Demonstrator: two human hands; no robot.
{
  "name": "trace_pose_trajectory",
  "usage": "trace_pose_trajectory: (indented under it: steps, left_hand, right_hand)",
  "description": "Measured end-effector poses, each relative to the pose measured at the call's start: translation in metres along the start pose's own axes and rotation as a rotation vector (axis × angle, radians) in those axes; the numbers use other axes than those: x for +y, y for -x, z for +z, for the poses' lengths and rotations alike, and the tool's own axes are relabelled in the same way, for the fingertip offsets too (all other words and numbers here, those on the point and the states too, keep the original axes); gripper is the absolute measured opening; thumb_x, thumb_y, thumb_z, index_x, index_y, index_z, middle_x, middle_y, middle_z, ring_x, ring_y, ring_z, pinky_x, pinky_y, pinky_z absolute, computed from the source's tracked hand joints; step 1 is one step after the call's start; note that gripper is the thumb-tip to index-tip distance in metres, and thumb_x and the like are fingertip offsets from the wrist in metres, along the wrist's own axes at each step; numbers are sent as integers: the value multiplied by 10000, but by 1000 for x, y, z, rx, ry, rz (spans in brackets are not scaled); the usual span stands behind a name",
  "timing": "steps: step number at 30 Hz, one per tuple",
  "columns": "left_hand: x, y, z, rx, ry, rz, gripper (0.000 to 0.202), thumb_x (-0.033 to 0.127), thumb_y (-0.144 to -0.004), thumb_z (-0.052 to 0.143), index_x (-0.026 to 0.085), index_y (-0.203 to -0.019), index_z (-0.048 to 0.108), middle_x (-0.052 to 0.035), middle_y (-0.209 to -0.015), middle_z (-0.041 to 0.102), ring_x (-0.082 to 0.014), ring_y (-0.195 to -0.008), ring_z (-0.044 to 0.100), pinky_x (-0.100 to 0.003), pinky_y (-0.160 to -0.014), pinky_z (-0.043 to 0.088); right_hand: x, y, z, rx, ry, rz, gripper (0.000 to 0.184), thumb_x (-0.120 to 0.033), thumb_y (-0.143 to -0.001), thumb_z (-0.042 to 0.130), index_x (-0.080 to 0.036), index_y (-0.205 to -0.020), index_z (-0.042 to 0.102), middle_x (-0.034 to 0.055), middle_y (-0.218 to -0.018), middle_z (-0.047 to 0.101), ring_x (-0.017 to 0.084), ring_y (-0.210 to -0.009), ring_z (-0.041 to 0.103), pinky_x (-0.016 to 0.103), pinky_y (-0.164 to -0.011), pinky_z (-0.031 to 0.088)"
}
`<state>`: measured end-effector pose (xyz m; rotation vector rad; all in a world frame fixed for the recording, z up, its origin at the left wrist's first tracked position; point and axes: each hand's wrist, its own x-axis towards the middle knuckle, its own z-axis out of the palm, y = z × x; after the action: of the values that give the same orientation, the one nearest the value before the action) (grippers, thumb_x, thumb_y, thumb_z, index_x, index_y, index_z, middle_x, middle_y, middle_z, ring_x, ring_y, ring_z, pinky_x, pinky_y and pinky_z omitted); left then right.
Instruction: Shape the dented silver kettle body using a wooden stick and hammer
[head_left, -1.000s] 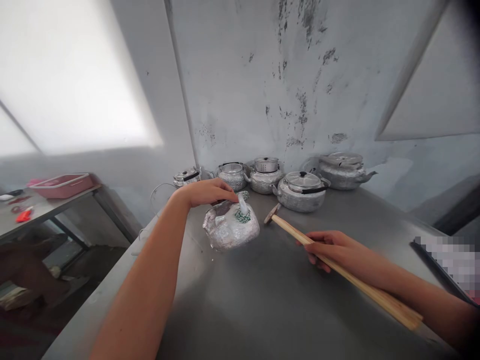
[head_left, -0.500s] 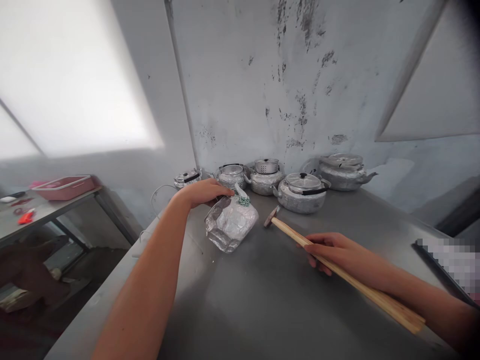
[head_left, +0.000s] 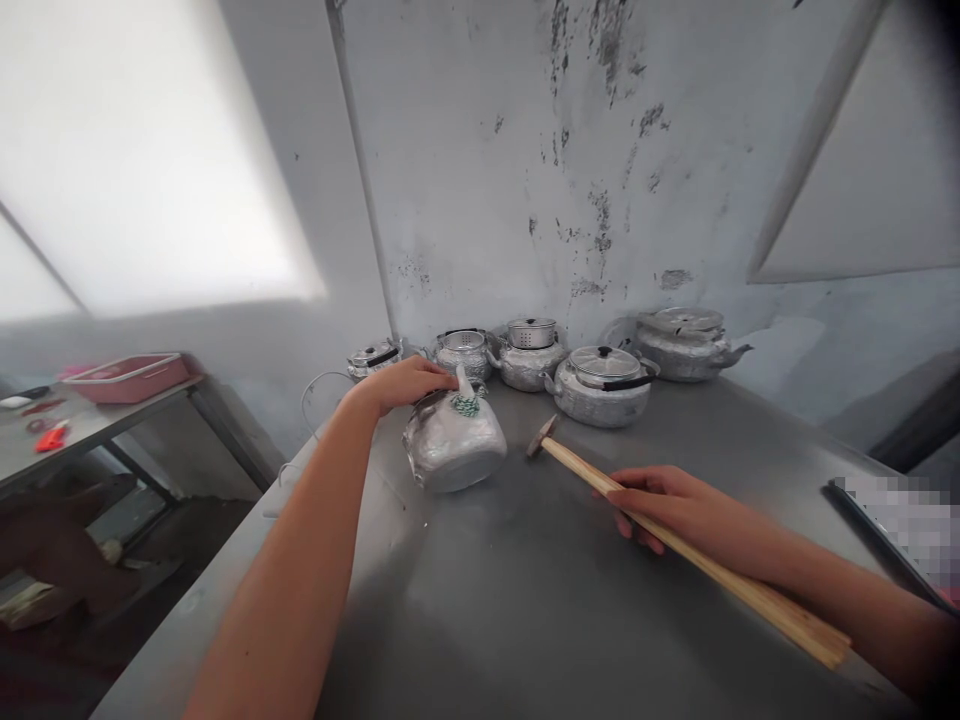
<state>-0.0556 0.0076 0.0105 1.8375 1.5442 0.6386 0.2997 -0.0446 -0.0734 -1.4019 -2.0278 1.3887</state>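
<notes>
the left hand (head_left: pixel 405 383), fingers curled over its rim, has rolled the kettle (head_left: pixel 454 450) round on the steel table (head_left: pixel 570 610), showing a fresh side. the right hand (head_left: pixel 660 500) stays fisted on the hammer (head_left: pixel 574 462), head down beside the kettle.

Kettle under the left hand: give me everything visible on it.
The kettle is dull silver metal with a dimpled skin, tipped on its side on the steel table. What looks like its spout points up, with green-and-white cord wound round it. The left hand grips its upper edge.
</notes>
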Motion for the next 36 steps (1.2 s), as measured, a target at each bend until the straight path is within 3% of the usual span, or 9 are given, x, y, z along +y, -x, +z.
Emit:
trace_pose_trajectory:
  steps: [5,10,16,20,28,36]
  left_hand:
    - [1,0,1,8,40,116,298,442,-874,601,213,-923,784,-24,-954,722,-190,-867,617,-265,-792,480]
    - [9,6,2,50,129,110,552,624,-956,443,205,-976,803,-49,-859,676,-189,-805,603,-287,-782,497]
    - [16,10,2,85,-131,121,467,610,-883,568,228,-1038,787,-42,-786,675,-222,-768,596,-287,-657,458]
    - [14,7,0,111,-262,148,420,568,-876,574,224,-1001,779,-49,-774,693,-234,-766,609,-287,-662,439]
    - [20,7,2,155,-357,119,587,608,-1001,329,252,-1073,790,-54,-791,672,-279,-900,631,-311,-803,441]
    - [24,11,2,196,-376,162,472,504,-985,415,237,-1039,800,-10,-585,547,-214,-655,562,-291,-650,406]
  right_hand:
    - [5,-2,0,-10,14,-24,382,-568,-893,560,-206,-783,616,38,-802,670,152,-645,558,300,-677,442]
    - [6,-3,0,-22,-1,-29,342,-528,-889,584,-204,-788,623,35,-813,679,141,-644,552,295,-670,437]
    - [7,-3,1,-22,10,-17,352,-547,-882,587,-207,-802,630,34,-800,675,145,-633,547,297,-665,439]
    - [8,-3,0,-29,21,-12,329,-524,-886,586,-206,-815,637,31,-801,669,147,-645,550,295,-669,435]
    - [9,-4,1,-39,-6,5,311,-503,-883,596,-202,-837,661,38,-809,684,150,-654,557,297,-674,440]
    - [10,-3,1,-56,-5,-5,291,-480,-883,594,-205,-803,649,30,-802,682,148,-654,557,294,-668,433]
